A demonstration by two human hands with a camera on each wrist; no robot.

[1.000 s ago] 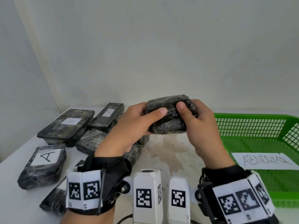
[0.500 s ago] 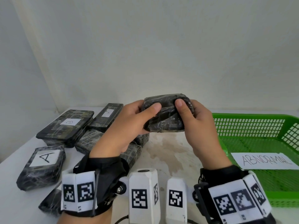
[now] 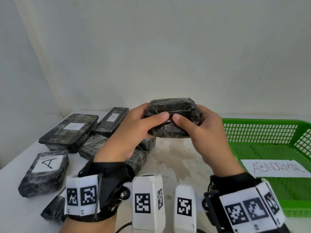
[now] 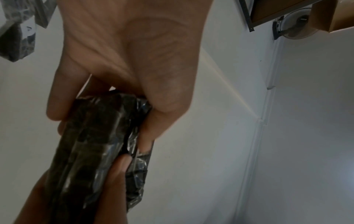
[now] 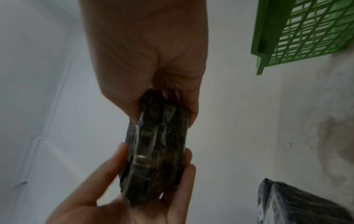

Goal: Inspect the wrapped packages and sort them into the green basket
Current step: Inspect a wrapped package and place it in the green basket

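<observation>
Left hand (image 3: 133, 132) and right hand (image 3: 207, 133) both clamp the dark wrapped package (image 3: 173, 118), thumbs meeting on its near face, above the worktop (image 3: 170, 153) left of the green basket (image 3: 262, 122). Left wrist: fingers (image 4: 57, 106) wrap its edge. Right wrist: basket corner (image 5: 268, 45) visible.

white stained table (image 3: 176, 158), dark wrapped packages (image 3: 70, 132) at left, green basket (image 3: 262, 121) at right

Head view down over table, wrist views close, sharing held package (image 3: 173, 117)
</observation>
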